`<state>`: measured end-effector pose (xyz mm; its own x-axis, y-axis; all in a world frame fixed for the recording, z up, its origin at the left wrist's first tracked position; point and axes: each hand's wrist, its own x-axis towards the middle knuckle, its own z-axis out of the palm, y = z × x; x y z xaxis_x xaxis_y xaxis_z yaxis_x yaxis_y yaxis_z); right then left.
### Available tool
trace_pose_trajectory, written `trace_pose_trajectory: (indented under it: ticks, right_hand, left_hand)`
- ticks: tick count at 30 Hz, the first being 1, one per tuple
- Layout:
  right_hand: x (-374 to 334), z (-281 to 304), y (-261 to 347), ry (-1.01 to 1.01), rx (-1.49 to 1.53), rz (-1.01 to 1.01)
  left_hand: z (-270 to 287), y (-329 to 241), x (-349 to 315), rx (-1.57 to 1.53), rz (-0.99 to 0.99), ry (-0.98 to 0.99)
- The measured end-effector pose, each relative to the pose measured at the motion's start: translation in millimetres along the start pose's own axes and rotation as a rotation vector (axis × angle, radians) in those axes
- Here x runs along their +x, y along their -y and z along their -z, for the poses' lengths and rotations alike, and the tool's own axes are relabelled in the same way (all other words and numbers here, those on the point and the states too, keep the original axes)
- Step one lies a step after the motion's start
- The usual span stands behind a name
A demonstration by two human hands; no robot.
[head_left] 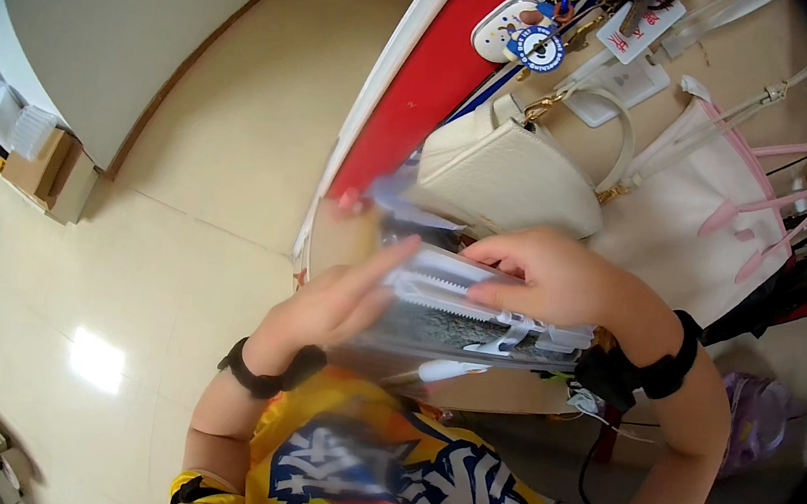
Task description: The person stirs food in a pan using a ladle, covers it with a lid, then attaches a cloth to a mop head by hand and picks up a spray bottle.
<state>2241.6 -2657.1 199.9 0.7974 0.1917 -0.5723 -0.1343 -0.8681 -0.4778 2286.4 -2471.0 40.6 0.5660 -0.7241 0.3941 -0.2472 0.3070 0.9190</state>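
A clear rectangular box (474, 335) with white toothed strips along its top stands at the counter's near edge. Something dark grey and gravel-like shows through its wall. My right hand (547, 275) reaches over its top from the right, thumb and fingers curled on the white toothed strip (440, 283). At the box's left end is my left hand (326, 305), index finger stretched out along it. That hand is slightly blurred, and nothing shows in it. White clips (514, 334) sit on the near rim. A blurred pale film-like thing (410, 200) lies beyond the box.
Behind the box stand a cream handbag (514, 170) and a white tote with pink handles (700, 213). Keys and charms (535, 42) lie farther back beside a red panel (408, 91). A dark cable (586, 476) hangs below the counter. Tiled floor (186, 296) stretches left.
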Motion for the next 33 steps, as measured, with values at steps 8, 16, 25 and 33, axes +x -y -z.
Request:
trace_pose_trajectory:
  ticks: [8, 16, 25, 33]
  right_hand:
    - [-1.7, -0.5, -3.5, -0.109, -0.106, 0.225]
    - [3.8, -3.0, -3.1, -0.115, -0.121, 0.11]
    - [15.6, -9.3, 5.2, -0.046, -0.173, 0.013]
    - [15.5, -20.1, 16.5, -0.118, -0.354, -0.062]
  left_hand:
    - [2.6, 5.8, 4.2, 0.204, -0.151, 0.003]
    - [2.8, 8.8, 5.2, 0.121, -0.15, 0.02]
    - [4.4, 6.3, 6.1, 0.109, -0.172, 0.019]
    - [8.0, -5.6, 6.8, 0.019, -0.014, 0.076]
